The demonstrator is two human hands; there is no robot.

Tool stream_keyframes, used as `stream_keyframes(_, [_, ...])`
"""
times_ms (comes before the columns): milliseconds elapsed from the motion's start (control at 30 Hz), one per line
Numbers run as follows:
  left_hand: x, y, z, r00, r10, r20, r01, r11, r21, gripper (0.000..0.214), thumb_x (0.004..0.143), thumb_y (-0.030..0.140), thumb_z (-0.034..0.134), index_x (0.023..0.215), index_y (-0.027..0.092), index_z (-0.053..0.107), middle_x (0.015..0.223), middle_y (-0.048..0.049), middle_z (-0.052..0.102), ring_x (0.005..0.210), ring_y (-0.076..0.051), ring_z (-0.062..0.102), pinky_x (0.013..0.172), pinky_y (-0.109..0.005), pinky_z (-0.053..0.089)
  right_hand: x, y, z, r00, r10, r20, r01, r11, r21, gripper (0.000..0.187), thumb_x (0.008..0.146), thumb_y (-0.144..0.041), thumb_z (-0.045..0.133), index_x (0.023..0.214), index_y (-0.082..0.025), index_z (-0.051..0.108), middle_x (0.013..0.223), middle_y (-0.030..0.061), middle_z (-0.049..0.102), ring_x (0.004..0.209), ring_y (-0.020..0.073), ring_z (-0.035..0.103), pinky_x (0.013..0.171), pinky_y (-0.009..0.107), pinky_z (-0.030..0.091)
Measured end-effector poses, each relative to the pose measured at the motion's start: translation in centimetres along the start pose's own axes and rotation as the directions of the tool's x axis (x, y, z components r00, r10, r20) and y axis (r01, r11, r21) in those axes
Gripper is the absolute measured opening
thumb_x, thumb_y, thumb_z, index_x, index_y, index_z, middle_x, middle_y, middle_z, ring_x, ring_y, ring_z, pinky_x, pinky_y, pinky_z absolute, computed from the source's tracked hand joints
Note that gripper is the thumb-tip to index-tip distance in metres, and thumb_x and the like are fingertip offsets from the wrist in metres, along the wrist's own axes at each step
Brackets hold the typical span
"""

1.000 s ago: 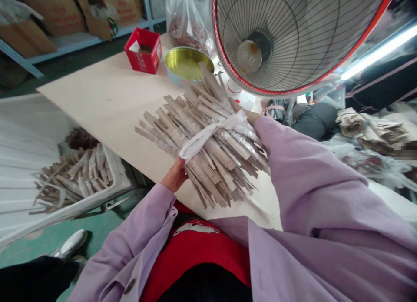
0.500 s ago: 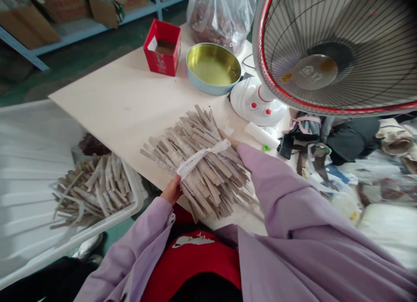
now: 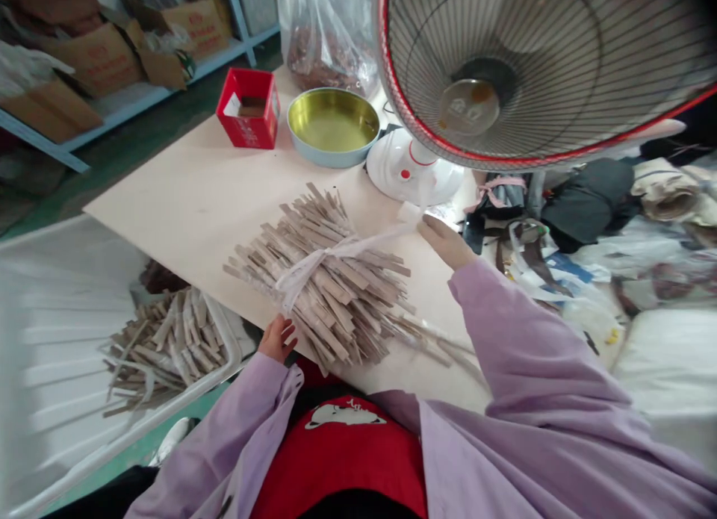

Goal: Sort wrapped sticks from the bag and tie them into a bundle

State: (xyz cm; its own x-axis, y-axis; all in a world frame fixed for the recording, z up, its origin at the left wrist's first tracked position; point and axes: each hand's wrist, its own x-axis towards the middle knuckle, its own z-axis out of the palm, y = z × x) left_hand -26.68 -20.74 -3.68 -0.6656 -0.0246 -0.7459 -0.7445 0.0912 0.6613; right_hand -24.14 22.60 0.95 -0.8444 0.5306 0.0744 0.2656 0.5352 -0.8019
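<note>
A thick bundle of thin grey-brown strips lies on the table in front of me. White plastic film wraps over its middle and stretches rightward, up to a small white film roll. My right hand is closed on this roll, right of the bundle and off the tabletop. Beside the bundle's near left edge, just below the wrapped film, is my left hand; its fingers are slightly curled and apart, holding nothing visible. A few loose strips stick out at the bundle's right.
A fan stands at the back right, its cage overhanging the table. Behind the bundle are a round tin, a red box and a clear plastic bag. At left, a white bin holds more strips.
My right hand has moved from the bundle's far right side outward with the film roll, drawing film taut. My left hand has come off the bundle's near edge. The view has shifted.
</note>
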Motion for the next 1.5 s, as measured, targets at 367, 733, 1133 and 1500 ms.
stream_keyframes(367, [-14.1,-9.4,15.8,0.355,0.133,0.925,-0.911,-0.174,0.375,0.026,0.085,0.020,0.044,0.106,0.015,0.058,0.114,-0.0113,0.058,0.103,-0.019,0.053,0.088,-0.031,0.041,-26.6,11.6,-5.3,0.850,0.463,0.251,-0.160,0.681,-0.715,0.083,0.073,-0.049,0.055,0.139,-0.014,0.021,0.143,0.0151,0.028,0.124,0.0301,0.037,0.099,0.042,0.031])
stream_keyframes(733, [-11.7,-12.9,25.7,0.357,0.085,0.930,-0.811,-0.466,0.354,0.021,0.085,0.011,0.041,0.085,0.010,0.062,0.093,-0.0162,0.062,0.097,-0.024,0.052,0.085,-0.040,0.033,-28.3,12.1,-7.1,0.869,0.420,0.260,-0.151,0.727,-0.670,0.060,0.075,-0.038,0.053,0.131,-0.028,0.037,0.133,0.0104,0.042,0.112,0.0295,0.047,0.091,0.045,0.035])
stream_keyframes(1133, [-16.0,-9.9,22.5,0.272,0.126,0.954,-0.879,-0.371,0.299,0.029,0.086,0.020,0.043,0.110,0.026,0.058,0.114,-0.0093,0.060,0.107,-0.023,0.050,0.093,-0.037,0.028,-24.2,11.8,-6.5,0.881,0.428,0.202,-0.313,0.847,-0.429,0.044,0.083,-0.048,0.043,0.119,-0.025,0.053,0.115,0.0068,0.059,0.106,0.0213,0.054,0.089,0.032,0.039])
stream_keyframes(1500, [-20.5,-15.2,20.8,0.128,0.106,0.986,-0.982,-0.128,0.141,0.026,0.081,0.021,0.049,0.104,0.021,0.061,0.096,-0.0103,0.063,0.089,-0.022,0.055,0.083,-0.036,0.040,-21.1,7.1,-6.0,0.947,0.319,-0.028,-0.319,0.947,-0.027,0.032,0.075,-0.042,0.053,0.092,-0.015,0.056,0.089,0.0097,0.063,0.087,0.0202,0.060,0.077,0.034,0.046])
